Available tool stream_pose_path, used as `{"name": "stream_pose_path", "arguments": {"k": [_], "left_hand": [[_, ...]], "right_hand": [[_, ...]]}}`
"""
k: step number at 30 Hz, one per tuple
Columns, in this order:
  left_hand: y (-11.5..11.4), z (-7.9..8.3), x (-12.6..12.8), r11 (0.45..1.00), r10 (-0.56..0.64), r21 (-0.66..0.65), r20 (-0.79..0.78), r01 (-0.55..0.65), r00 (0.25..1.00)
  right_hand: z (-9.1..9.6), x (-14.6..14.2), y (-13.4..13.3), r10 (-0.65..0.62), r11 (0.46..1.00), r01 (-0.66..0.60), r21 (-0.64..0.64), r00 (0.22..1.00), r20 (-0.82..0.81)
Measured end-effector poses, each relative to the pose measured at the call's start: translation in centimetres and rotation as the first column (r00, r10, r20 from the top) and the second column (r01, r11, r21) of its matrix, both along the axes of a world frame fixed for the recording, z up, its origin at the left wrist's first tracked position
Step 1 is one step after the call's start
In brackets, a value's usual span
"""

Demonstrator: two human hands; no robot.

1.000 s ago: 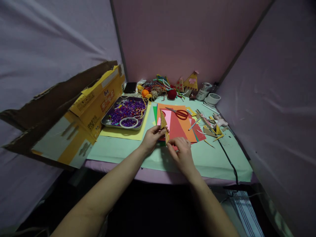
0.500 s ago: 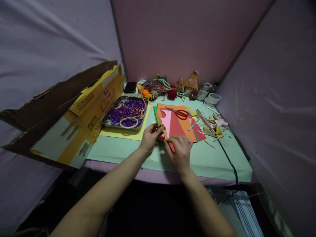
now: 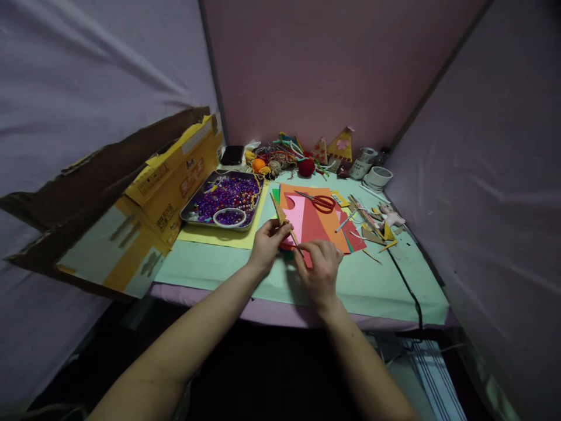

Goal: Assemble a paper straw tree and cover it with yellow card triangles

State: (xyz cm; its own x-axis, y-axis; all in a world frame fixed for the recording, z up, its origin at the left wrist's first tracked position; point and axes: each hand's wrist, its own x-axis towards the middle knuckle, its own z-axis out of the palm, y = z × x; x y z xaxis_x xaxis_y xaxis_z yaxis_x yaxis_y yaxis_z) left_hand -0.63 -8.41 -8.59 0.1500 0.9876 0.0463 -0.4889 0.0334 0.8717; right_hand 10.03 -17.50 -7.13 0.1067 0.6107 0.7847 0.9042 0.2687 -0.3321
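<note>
My left hand [image 3: 266, 248] grips a narrow strip of kraft cardboard [image 3: 279, 210] that tapers to a point and tilts up and to the left. My right hand [image 3: 319, 273] sits just below it, with the fingertips at or near the strip's thin lower end; the exact contact is hidden. Both hands hover over the front edge of a stack of coloured paper sheets [image 3: 309, 219] in orange, pink, red and green. Red-handled scissors [image 3: 322, 202] lie on the orange sheet.
A metal tray of purple beads [image 3: 223, 202] stands on yellow paper to the left, beside a flattened yellow cardboard box [image 3: 170, 178]. Cardboard scraps [image 3: 372, 231] lie to the right. Yarn balls [image 3: 274, 166], cardboard triangles and cups [image 3: 377, 177] line the back. A black cable [image 3: 405, 286] crosses the green mat.
The cardboard strip now leans further left, with its tip farther from the paper stack. My right hand has shifted slightly toward its lower end.
</note>
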Motion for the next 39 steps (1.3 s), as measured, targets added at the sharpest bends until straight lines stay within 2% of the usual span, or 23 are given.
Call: {"name": "stream_pose_path", "arguments": {"k": [9, 17, 22, 29, 35, 39], "left_hand": [[0.0, -0.4, -0.1, 0.997, 0.01, 0.071, -0.074, -0.005, 0.997], [0.0, 0.2, -0.2, 0.985, -0.04, 0.171, 0.034, 0.034, 0.999], [-0.1, 1.0, -0.3, 0.972, 0.019, 0.233, 0.083, -0.038, 0.996], [-0.4, 1.1, -0.5, 0.921, 0.16, 0.364, -0.032, -0.137, 0.987], [-0.8, 1.0, -0.4, 0.866, 0.169, 0.481, -0.027, -0.136, 0.985], [-1.1, 0.9, -0.4, 0.869, 0.164, 0.484, -0.076, -0.107, 0.984]], "right_hand": [[0.0, -0.1, 0.1, -0.01, 1.0, 0.01, 0.008, 1.0, 0.006], [-0.5, 0.4, 0.0, 0.002, 1.0, -0.002, 0.02, 1.0, -0.014], [-0.4, 0.5, 0.1, 0.041, 0.999, -0.037, 0.04, 0.995, -0.096], [0.0, 0.2, 0.4, 0.015, 0.998, -0.026, -0.057, 0.983, -0.181], [-0.5, 0.1, 0.7, -0.062, 0.993, 0.043, -0.112, 0.984, -0.168], [-0.8, 0.0, 0.9, -0.11, 0.988, 0.096, -0.121, 0.987, -0.119]]}}
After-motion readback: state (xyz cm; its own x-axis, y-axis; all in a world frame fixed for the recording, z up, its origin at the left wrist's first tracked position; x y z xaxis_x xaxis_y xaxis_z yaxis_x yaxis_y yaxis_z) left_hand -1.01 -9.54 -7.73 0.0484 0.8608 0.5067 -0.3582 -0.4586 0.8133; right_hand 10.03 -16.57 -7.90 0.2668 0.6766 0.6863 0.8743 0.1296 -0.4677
